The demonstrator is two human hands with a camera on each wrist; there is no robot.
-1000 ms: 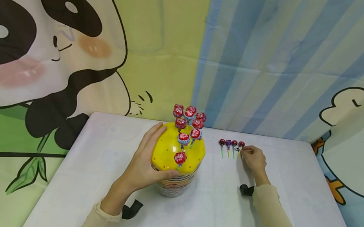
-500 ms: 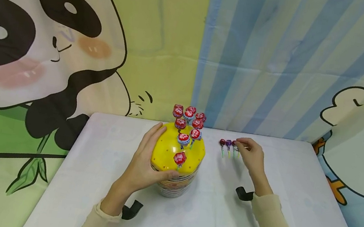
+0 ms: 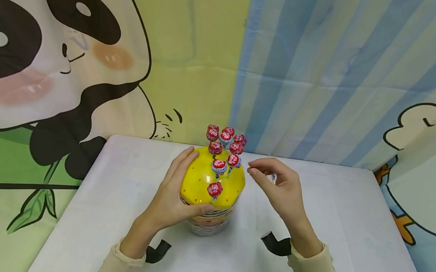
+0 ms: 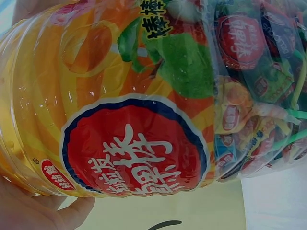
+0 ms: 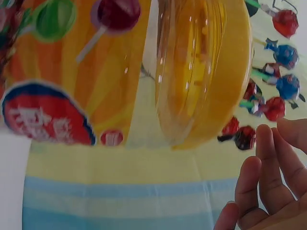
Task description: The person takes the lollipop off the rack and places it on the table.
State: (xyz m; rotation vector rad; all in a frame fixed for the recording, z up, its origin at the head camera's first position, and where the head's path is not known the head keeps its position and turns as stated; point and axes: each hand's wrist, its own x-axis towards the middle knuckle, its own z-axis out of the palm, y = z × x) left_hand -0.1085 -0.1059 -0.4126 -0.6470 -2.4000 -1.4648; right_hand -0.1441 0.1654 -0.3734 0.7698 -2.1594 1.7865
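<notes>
A clear plastic jar (image 3: 208,226) with a yellow lid (image 3: 196,182) stands on the table. Several red and blue wrapped lollipops (image 3: 215,189) stick up from small holes in that lid. My left hand (image 3: 172,193) grips the jar at its top, thumb in front and fingers round the far left side; the left wrist view shows its fruit label (image 4: 136,148). Just right of the lid is my right hand (image 3: 282,191), thumb and fingertips pinched on a lollipop that is mostly hidden, a bit of shiny wrapper (image 3: 271,178) showing between them.
A white cloth covers the table (image 3: 103,213). Behind it hangs a cartoon backdrop (image 3: 196,56) with a panda and stripes. Black wrist pieces (image 3: 277,245) jut from both wrists. More wrapped sweets (image 4: 254,105) fill the jar.
My right hand has lifted from the row of lollipops on the table and moved left toward the lid, now covering that row. My left hand keeps its place on the jar.
</notes>
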